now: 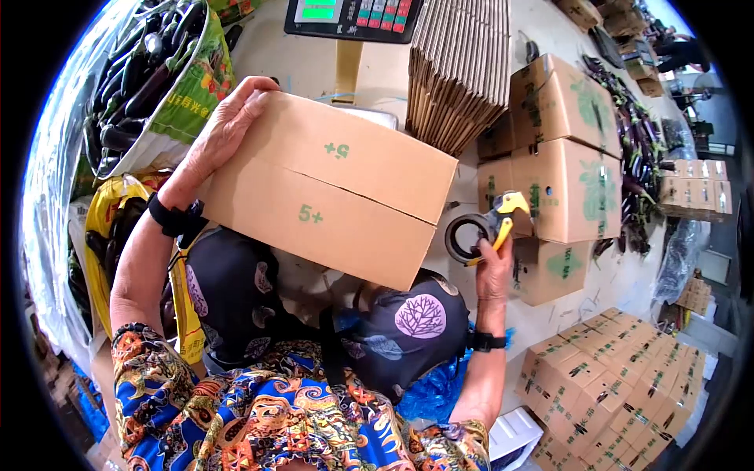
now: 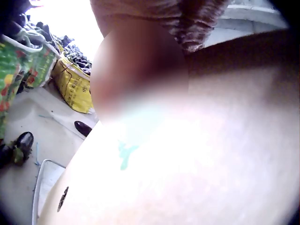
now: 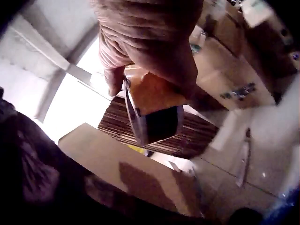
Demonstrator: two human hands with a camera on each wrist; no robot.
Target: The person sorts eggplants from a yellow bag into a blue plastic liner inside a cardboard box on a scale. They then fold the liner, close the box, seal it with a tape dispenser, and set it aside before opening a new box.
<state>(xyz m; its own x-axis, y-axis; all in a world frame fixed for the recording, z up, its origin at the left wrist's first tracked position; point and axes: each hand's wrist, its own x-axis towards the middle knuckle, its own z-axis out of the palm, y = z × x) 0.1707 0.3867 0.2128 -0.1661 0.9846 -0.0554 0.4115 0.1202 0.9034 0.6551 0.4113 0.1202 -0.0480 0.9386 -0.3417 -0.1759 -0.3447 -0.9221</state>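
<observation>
A closed cardboard box (image 1: 314, 216) marked "5+" is tilted over the person's knees, its two top flaps meeting at a seam. The left hand (image 1: 224, 133) grips its upper left corner; in the left wrist view the box (image 2: 197, 154) fills much of the picture and the hand (image 2: 154, 23) is partly blurred. Off the box's right end, the right hand (image 1: 495, 267) holds a yellow tape dispenser (image 1: 504, 224) with a dark roll. The right wrist view shows the right hand (image 3: 150, 42) round the dispenser (image 3: 152, 101), apart from the box (image 3: 122, 164).
Folded cartons (image 1: 459, 71) stand beyond the box, beside a scale display (image 1: 353, 16). Bags of eggplants (image 1: 184, 110) are at left. Stacked boxes (image 1: 561, 188) stand at right, with loose eggplants (image 1: 640, 173) behind and more boxes (image 1: 613, 385) at lower right.
</observation>
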